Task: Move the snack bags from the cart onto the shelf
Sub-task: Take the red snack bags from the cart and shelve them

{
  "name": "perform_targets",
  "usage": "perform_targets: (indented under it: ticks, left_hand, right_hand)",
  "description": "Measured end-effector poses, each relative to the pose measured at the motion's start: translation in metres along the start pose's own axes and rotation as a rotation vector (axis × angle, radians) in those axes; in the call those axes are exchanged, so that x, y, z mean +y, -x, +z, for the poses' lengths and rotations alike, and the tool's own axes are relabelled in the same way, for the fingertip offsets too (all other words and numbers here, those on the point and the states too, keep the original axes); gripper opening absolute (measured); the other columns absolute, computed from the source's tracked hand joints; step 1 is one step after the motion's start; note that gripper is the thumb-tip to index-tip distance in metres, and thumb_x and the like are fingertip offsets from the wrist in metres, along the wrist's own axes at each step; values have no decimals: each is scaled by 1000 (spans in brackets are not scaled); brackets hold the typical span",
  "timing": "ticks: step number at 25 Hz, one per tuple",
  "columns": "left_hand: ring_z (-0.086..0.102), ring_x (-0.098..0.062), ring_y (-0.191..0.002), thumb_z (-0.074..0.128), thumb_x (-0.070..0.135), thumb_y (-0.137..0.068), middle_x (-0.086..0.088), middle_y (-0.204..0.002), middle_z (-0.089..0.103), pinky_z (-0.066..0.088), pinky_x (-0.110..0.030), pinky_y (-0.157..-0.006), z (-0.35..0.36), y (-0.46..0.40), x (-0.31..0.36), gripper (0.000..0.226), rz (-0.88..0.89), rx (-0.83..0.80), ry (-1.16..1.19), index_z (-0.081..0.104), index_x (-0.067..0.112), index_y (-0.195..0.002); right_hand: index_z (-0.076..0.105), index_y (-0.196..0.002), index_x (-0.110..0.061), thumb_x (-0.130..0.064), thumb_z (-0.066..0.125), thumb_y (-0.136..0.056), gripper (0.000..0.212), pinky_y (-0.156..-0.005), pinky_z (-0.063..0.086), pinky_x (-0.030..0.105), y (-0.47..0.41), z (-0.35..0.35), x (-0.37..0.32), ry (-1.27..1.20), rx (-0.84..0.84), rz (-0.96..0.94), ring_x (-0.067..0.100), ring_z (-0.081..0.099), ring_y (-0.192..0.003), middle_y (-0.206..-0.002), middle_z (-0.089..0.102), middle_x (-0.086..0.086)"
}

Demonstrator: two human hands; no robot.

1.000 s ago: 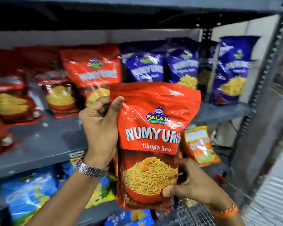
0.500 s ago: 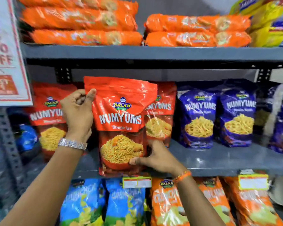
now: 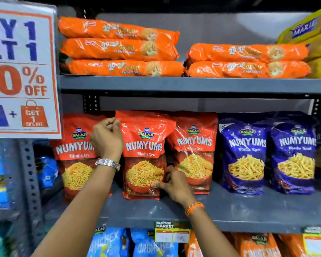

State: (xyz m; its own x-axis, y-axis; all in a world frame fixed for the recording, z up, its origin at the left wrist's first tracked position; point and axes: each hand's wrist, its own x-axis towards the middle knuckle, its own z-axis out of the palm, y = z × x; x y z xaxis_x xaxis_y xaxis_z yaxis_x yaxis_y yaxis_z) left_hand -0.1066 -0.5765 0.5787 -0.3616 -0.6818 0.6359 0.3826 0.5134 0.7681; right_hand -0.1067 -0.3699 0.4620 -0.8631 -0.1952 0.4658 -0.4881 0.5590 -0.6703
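Now we have brought the red snack bag (image 3: pixel 144 154) from mid-air down onto the shelf (image 3: pixel 230 206) between two matching bags, left hand (image 3: pixel 107 139) pinching its top corner, right hand (image 3: pixel 172 184) gripping its base, nearly placed

The white promo sign (image 3: pixel 20 71) got chopped by the left edge, so we only read "1", "0% OFF" and "GET 1". Our left hand (image 3: pixel 107 139) covered the end of "NUMYUMS" on the leftmost red foil snack bag (image 3: pixel 76 154). The yellow biscuit packs (image 3: pixel 317 43) ran off the right edge. The price tag under the grey metal shelf (image 3: pixel 230 210) was too blurry to read.
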Motion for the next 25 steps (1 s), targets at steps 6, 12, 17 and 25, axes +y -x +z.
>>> perform_targets:
  ticks: [6,12,17,25]
  left_hand:
    - [74,-12,-90,76,21,-84,1,-107,75,47,2,-71,-35,37,2,36,32,-183,71,72,14,-119]
    - [52,-28,-134,88,56,-56,-9,-147,52,45,-42,-110,-39,97,-52,120,-91,-599,-170,30,13,-151]
    - [58,-22,-121,99,48,-27,2,-127,59,47,-37,-105,-27,101,-73,148,-319,-732,-66,22,15,-149]
    - [65,-15,-111,100,51,-21,6,-118,67,54,-40,-100,-27,91,-105,120,-201,-810,-18,47,27,-126]
  right_hand:
    - [58,-94,-22,-35,87,-71,40,-57,49,17,-3,10,0,-20,16,96,-2,56,-66,-78,63,-12]
    - [59,-122,-12,-39,83,-76,58,-77,61,33,7,-27,-19,-182,123,101,17,73,-84,-99,73,3]
    - [60,-119,-12,-23,60,-98,23,-54,58,28,-44,-81,-60,-405,349,19,22,72,-69,-95,67,-1]
    - [63,-74,-17,-28,73,-87,20,-57,43,35,-112,-85,-64,-254,343,1,22,53,-60,-65,62,4]
